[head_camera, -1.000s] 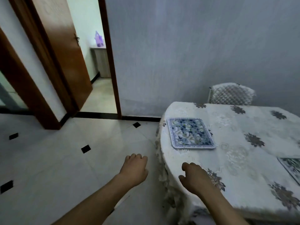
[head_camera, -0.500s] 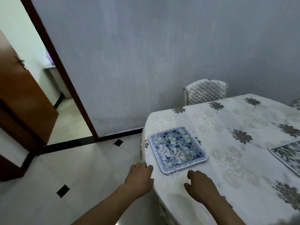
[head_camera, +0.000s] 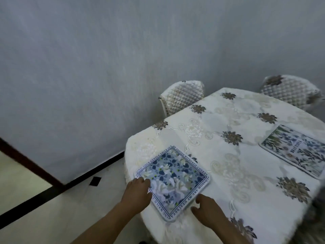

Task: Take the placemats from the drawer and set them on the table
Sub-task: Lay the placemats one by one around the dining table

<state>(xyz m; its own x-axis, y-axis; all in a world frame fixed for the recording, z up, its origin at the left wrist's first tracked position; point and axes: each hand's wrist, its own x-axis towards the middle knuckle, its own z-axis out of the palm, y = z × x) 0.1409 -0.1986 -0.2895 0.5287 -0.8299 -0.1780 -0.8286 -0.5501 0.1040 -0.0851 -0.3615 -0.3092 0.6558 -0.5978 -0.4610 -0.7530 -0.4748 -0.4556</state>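
Note:
A blue floral placemat (head_camera: 174,180) with lettering round its border lies flat near the table's left edge. My left hand (head_camera: 138,192) rests on its near-left corner, fingers spread over the mat's edge. My right hand (head_camera: 208,208) hovers just right of the mat's near corner, fingers loosely curled, holding nothing. A second placemat (head_camera: 297,152) with leaves and flowers lies at the table's right side, partly cut off by the frame. The table (head_camera: 233,169) wears a cream embroidered cloth. No drawer is in view.
Two chairs with quilted covers stand at the far side: one (head_camera: 182,96) against the grey wall, one (head_camera: 290,91) at the back right. White tiled floor (head_camera: 52,213) with a black strip lies to the left of the table.
The view has swung right and closer to the table. Both hands moved forward to the blue placemat; the left hand now touches its corner. The doorway has left the frame.

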